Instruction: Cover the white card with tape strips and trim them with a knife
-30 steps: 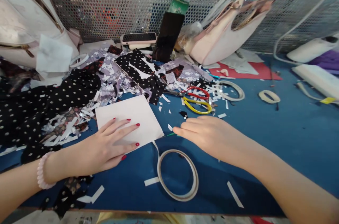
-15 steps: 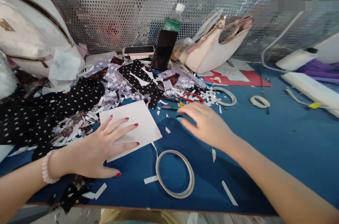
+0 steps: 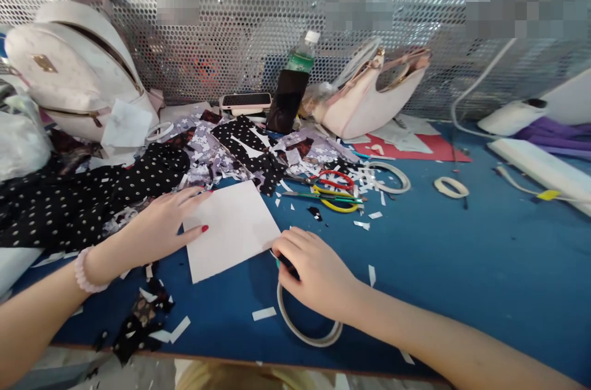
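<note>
A white sheet of paper [image 3: 233,233] lies flat on the blue table. My left hand [image 3: 159,227], palm down with fingers stretched, is at its left edge; the thumb reaches over the sheet. At the lower right corner of the sheet, my right hand [image 3: 314,273] is closed, fingertips pinched together. Something dark shows between its fingers, with a bit of teal at the thumb, too hidden to name. Under this hand lies a roll of narrow white tape [image 3: 308,336], partly covered by it.
Scissors with yellow handles [image 3: 339,208] and red-handled scissors [image 3: 339,176] lie beyond the sheet. Polka-dot cloth [image 3: 60,205] and scraps cover the left. Behind stand a backpack [image 3: 92,79], a bottle [image 3: 290,91] and a handbag [image 3: 360,110]. More tape rolls [image 3: 451,187] lie right.
My right hand has moved from beside the scissors down to the sheet's corner, over the tape roll. My left hand has slid left and up, uncovering most of the sheet.
</note>
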The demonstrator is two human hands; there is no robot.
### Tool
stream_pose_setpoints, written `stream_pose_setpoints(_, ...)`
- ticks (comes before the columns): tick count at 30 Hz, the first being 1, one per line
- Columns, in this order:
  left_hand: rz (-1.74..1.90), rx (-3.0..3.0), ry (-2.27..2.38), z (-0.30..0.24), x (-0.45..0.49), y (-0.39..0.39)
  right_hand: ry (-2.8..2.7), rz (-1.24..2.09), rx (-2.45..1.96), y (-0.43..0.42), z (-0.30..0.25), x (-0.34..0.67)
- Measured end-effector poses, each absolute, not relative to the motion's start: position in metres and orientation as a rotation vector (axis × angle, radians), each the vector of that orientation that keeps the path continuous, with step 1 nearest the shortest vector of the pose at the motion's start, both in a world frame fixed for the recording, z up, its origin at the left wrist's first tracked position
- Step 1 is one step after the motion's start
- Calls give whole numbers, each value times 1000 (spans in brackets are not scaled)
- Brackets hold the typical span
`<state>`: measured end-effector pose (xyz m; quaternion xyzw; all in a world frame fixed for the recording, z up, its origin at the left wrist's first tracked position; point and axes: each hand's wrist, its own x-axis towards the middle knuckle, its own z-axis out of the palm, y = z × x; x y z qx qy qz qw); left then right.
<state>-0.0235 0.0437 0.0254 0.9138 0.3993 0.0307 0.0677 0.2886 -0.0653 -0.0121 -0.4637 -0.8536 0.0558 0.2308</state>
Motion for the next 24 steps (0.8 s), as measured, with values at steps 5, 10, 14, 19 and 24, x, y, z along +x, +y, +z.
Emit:
stream_pose_setpoints(5,104,2707,1308,33,-26,50,-2321,182,-1254,-63,-13,291)
stream_pose_setpoints(10,155,2657,1350,34,-28,51,-2287,247,-1223,-60,-13,297)
stream_pose_setpoints(14,267,2598,1322,34,-26,52,-2229,322,-1228,-57,-15,299)
stream_pose_setpoints(19,545,2491,1241,43,-28,58,-2129,450,-1262,-53,-15,300)
stream_pose_setpoints(24,664,2426,1055,47,-34,63,-2038,581,-1279,-51,-13,303)
